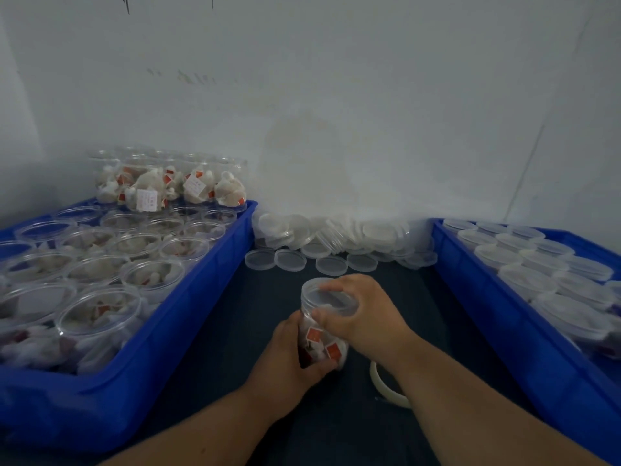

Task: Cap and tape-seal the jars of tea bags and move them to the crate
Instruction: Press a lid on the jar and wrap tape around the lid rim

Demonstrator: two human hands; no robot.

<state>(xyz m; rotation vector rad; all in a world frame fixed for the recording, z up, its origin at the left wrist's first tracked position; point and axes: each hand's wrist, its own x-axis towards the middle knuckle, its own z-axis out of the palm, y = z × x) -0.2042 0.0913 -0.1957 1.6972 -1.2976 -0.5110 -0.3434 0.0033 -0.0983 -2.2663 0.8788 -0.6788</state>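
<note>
Jar (321, 341) of tea bags is in both our hands, over the dark table (235, 314) between two blue crates, close in front of us. We cannot tell whether its base touches the table. Our left hand (285, 361) grips the jar low on its side, fingers curled round the clear wall, where the red tags of the tea bags show through. Our right hand (366, 314) comes over the top and clasps the lid (327, 297), thumb on the near edge and fingers wrapped round the far rim. The lid sits on the jar's mouth; whether it is fully tightened we cannot tell.

Just right of the jar, partly hidden by our right forearm, a tape roll (375, 378) lies flat on the table. The left crate (215, 264) holds rows of open jars (100, 311) with tea bags inside, and at its far end stacked jars (168, 183), also filled, stand a layer higher. The right crate (487, 304) holds lidded jars (537, 264) packed side by side. Between the crates, against the wall (336, 112), lies a heap of loose lids (336, 235), with a few lying singly on the table in front of it.
</note>
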